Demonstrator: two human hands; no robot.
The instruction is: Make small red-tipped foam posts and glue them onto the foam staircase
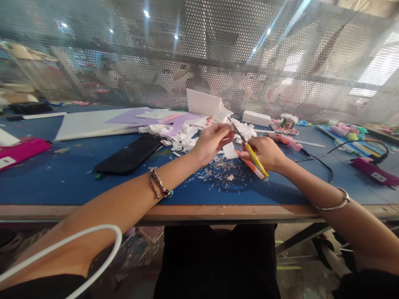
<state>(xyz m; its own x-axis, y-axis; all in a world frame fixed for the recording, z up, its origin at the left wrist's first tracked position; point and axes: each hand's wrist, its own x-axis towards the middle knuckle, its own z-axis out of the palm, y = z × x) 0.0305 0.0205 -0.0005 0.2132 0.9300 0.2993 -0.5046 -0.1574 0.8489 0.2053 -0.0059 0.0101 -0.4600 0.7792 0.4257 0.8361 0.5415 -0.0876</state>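
My left hand (212, 141) pinches a small white foam piece (225, 117) above the blue table (68, 174). My right hand (266, 153) is closed round a yellow-handled craft knife (253, 154), whose blade points up and left to the foam piece. A white foam scrap (230, 150) lies between the hands. Fine white shavings (218, 170) are scattered on the table just below them. An orange tool (252, 166) lies under my right hand.
A black case (129, 155) lies left of my left hand. White and lilac foam sheets (102, 122), a scrap pile (183, 137) and a standing white block (203, 102) sit behind. A glue gun (285, 140) with black cable is at right. Pink cases lie at both edges; a perforated screen stands behind.
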